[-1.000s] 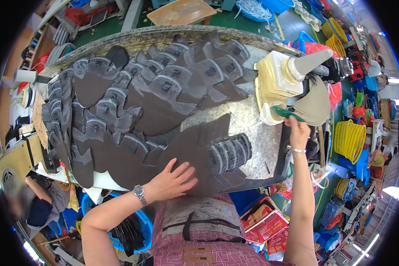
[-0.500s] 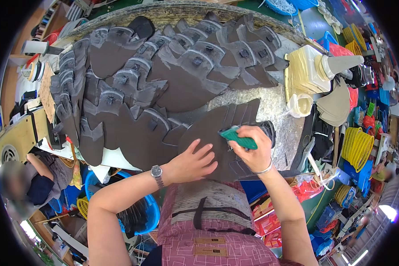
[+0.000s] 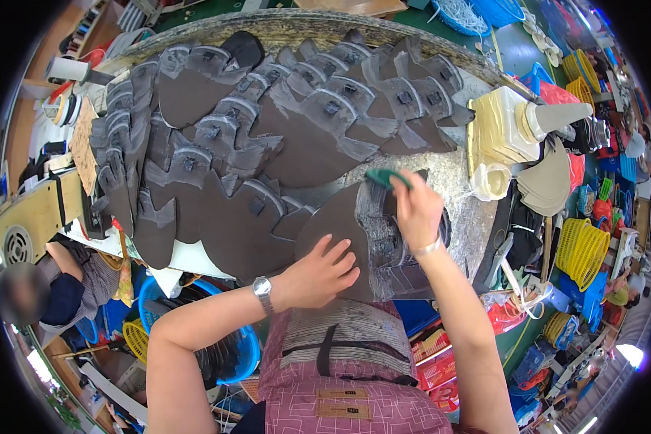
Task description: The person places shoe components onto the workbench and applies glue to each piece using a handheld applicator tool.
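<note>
Fingers spread, my left hand (image 3: 318, 272) presses flat on a dark brown cut sheet piece (image 3: 334, 223) at the near edge of the bench. My right hand (image 3: 418, 210) is closed around a green brush (image 3: 386, 178), held at the far end of that piece. Pale streaky wet smears (image 3: 380, 249) run down the piece's right part, over layered edges and a dark patch. Just beyond lie many overlapping dark pieces (image 3: 296, 148), their edges coated with the same greyish streaks and small square patches.
A cream-crusted bottle with a grey cone nozzle (image 3: 510, 123) stands at the right, beside a small pale cup (image 3: 493, 179). Beige cut pieces (image 3: 545, 177) are stacked there. Below left is a blue basket (image 3: 250, 354); another person (image 3: 65, 289) sits at the far left.
My right hand has moved the brush away from me to the far end of the piece. Wet streaks now cover the piece's right part. My left hand stays nearly in place.
</note>
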`<move>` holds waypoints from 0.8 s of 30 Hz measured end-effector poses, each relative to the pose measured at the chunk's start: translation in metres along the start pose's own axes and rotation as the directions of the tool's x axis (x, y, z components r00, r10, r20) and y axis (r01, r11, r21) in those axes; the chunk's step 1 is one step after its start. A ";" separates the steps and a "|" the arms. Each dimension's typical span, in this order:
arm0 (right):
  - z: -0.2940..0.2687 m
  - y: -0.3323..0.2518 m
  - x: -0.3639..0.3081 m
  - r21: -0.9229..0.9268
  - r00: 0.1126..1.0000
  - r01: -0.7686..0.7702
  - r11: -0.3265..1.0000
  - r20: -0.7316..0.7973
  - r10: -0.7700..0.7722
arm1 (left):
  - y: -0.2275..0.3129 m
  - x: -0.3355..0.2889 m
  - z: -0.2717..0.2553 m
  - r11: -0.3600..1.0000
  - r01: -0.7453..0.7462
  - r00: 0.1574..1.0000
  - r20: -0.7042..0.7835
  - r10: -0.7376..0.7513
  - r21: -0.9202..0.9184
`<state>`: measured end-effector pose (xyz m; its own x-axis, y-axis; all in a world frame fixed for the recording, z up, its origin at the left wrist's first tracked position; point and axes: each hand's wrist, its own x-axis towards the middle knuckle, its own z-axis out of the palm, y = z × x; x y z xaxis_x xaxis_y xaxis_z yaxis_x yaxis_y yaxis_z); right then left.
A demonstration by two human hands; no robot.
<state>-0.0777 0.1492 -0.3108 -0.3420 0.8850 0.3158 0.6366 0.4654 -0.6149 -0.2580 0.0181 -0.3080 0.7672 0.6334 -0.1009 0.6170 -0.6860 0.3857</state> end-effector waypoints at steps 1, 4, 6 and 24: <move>-0.003 -0.001 0.002 0.011 1.000 0.004 1.000 -0.004 -0.004 | 0.002 -0.004 -0.004 1.000 0.007 1.000 0.005 -0.007 0.008; -0.041 0.013 -0.004 0.274 0.933 -0.282 0.919 -0.147 0.330 | 0.004 -0.001 -0.028 0.996 0.024 0.987 -0.159 -0.011 0.085; -0.086 0.042 -0.026 0.466 0.782 -0.416 0.781 -0.254 0.569 | 0.013 0.007 -0.064 0.998 0.047 0.828 -0.557 -0.062 -0.041; -0.150 0.093 -0.156 0.126 0.741 -0.670 0.732 0.044 0.670 | 0.048 0.149 -0.008 0.521 0.277 0.851 -0.045 -0.523 -0.807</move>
<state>0.1386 0.0556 -0.3091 0.1432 0.9672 -0.2098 0.6080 -0.2532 -0.7525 -0.1154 0.0830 -0.2969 0.3220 0.9141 -0.2463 0.3927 0.1077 0.9133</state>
